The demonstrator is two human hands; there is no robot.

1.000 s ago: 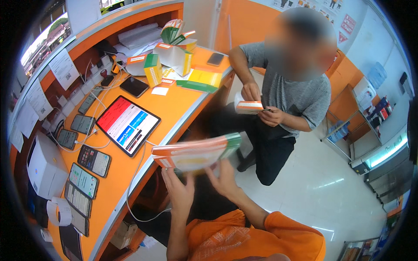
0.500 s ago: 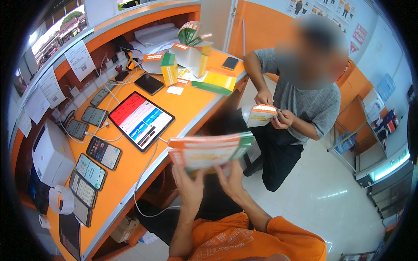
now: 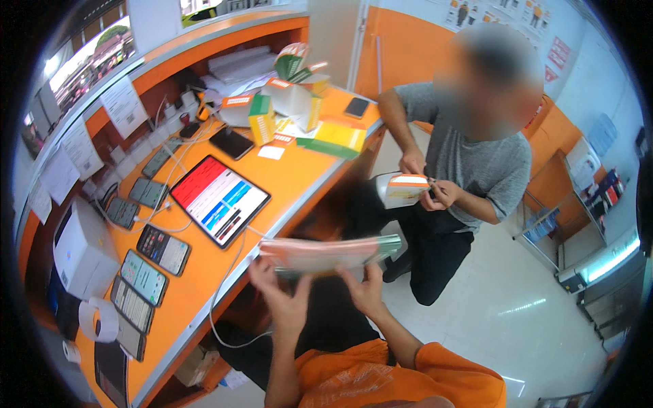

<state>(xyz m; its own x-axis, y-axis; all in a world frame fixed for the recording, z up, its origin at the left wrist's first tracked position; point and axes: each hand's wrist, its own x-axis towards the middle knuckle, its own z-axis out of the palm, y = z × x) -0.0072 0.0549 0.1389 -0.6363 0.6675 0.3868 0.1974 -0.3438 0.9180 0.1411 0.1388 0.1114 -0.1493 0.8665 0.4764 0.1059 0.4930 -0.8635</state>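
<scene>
I hold a flat stack of folded cartons (image 3: pixel 326 253), white with orange and green edges, level in front of me beside the counter edge. My left hand (image 3: pixel 280 300) supports its left end from below with fingers spread. My right hand (image 3: pixel 365 291) grips the underside near the right end. Both my forearms wear orange sleeves. The stack looks blurred.
A person in a grey shirt (image 3: pixel 476 170) crouches opposite, holding a white and orange box (image 3: pixel 401 189) in both hands. The orange counter (image 3: pixel 292 177) on my left carries a tablet (image 3: pixel 219 199), several phones (image 3: pixel 163 249), cables, a white printer (image 3: pixel 80 250) and green-yellow boxes (image 3: pixel 262 119). White tiled floor (image 3: pixel 517 299) lies to the right.
The stack stays between my hands while my left hand shifts under its left end. The other person has kept working on the small box. The view has drifted slightly.
</scene>
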